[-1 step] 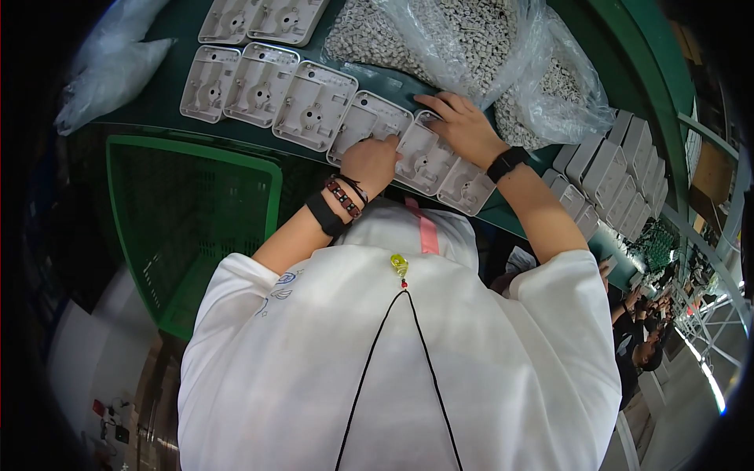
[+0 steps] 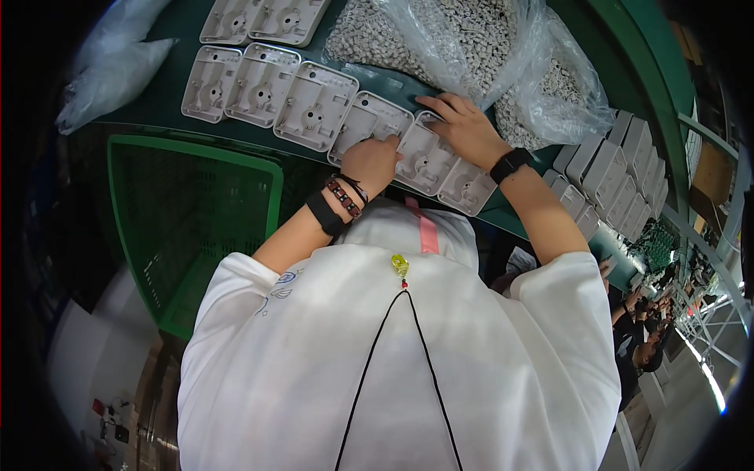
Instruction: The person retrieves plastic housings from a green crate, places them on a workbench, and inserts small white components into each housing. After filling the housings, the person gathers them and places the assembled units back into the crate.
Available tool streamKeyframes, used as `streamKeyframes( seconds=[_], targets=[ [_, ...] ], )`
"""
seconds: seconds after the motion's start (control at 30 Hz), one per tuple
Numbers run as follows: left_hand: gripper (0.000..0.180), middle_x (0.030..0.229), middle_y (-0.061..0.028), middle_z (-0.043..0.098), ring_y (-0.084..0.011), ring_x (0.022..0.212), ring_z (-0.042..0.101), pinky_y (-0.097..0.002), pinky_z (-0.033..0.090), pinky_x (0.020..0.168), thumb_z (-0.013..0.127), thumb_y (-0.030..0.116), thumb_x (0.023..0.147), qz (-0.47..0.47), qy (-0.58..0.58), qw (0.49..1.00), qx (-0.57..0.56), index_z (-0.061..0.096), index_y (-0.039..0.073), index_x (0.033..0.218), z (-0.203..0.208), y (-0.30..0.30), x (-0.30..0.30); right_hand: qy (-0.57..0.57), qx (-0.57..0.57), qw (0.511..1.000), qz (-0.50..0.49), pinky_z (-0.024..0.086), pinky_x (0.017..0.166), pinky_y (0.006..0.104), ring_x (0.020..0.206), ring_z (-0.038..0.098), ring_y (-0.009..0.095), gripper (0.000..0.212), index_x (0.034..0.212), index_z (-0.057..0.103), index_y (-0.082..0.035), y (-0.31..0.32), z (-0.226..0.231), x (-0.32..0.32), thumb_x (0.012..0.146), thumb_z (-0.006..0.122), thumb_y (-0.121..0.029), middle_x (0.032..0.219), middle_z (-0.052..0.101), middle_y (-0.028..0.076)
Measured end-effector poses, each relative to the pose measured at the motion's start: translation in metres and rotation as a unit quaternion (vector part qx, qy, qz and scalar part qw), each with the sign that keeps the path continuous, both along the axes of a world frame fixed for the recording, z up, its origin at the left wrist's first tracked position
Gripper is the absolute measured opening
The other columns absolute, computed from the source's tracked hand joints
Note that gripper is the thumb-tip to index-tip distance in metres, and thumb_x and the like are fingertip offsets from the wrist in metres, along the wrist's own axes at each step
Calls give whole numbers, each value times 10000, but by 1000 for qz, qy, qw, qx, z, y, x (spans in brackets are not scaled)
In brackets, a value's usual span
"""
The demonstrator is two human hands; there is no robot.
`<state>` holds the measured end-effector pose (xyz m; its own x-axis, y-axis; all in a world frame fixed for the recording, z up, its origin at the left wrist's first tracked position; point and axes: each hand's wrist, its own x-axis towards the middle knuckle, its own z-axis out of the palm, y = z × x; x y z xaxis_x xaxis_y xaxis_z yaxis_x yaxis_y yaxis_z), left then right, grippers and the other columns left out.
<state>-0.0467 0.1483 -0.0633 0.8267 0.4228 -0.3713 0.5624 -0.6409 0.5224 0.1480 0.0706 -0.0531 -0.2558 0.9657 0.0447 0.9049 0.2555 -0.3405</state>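
Observation:
A row of shallow light-grey plastic housings, open side up, runs along the front of the green table. My left hand (image 2: 372,164) is closed, fingertips down at the right side of one housing (image 2: 364,119); whatever they pinch is hidden beneath them. Over the far end of the neighbouring housing (image 2: 424,162) rests my right hand (image 2: 471,132), its fingers apart and stretched to the left, the thumb side near the rim. Another housing (image 2: 466,188) lies at the right end of the row, below my right wrist.
Clear plastic bags of small pale parts (image 2: 471,39) lie beyond my hands. Stacked housings (image 2: 609,169) stand at the right. A green crate (image 2: 275,188) sits below the table's left edge, with a translucent bag (image 2: 118,86) at far left. People (image 2: 640,345) are farther off, right.

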Motion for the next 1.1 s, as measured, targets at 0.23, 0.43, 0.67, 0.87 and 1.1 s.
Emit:
streamKeyframes(
  seconds=[0.23, 0.43, 0.67, 0.87, 1.1],
  targets=[
    [314, 624, -92, 582, -208, 482, 515, -335, 380, 432, 447, 371, 873, 90, -76, 968, -224, 520, 66, 882, 9, 17, -4, 202, 21, 939, -277, 395, 784, 332, 945, 459, 256, 202, 794, 623, -85, -17, 16, -22, 642, 550, 26, 1025, 487, 116],
    [441, 582, -15, 544, -81, 535, 526, -232, 357, 455, 379, 449, 895, 280, -62, 677, -678, 524, 37, 954, 43, 40, 2, 201, 55, 925, -319, 394, 759, 365, 920, 458, 304, 198, 814, 617, -93, -6, 51, -78, 662, 560, 22, 969, 477, 126],
    [277, 597, -38, 575, -109, 550, 558, -236, 406, 519, 457, 299, 885, 157, -35, 886, -434, 521, 35, 934, 19, 35, -12, -12, 27, 921, -387, 336, 847, 394, 1006, 406, 305, 190, 848, 636, -124, -29, 4, -52, 669, 600, -73, 1124, 447, 113],
    [194, 615, -19, 551, -78, 565, 526, -209, 414, 547, 487, 216, 878, 105, 0, 909, -404, 505, 34, 943, 13, 30, -18, -36, 6, 933, -359, 319, 887, 400, 1045, 399, 291, 231, 882, 657, -155, -34, -7, -52, 683, 570, -78, 1203, 423, 91],
    [228, 606, -61, 592, -154, 573, 586, -264, 436, 561, 470, 250, 875, 94, -17, 919, -383, 517, 30, 911, 15, 34, -18, -113, -37, 948, -294, 309, 914, 395, 1074, 396, 270, 264, 900, 665, -171, -29, -2, -44, 692, 538, -68, 1222, 416, 74]
  ],
)
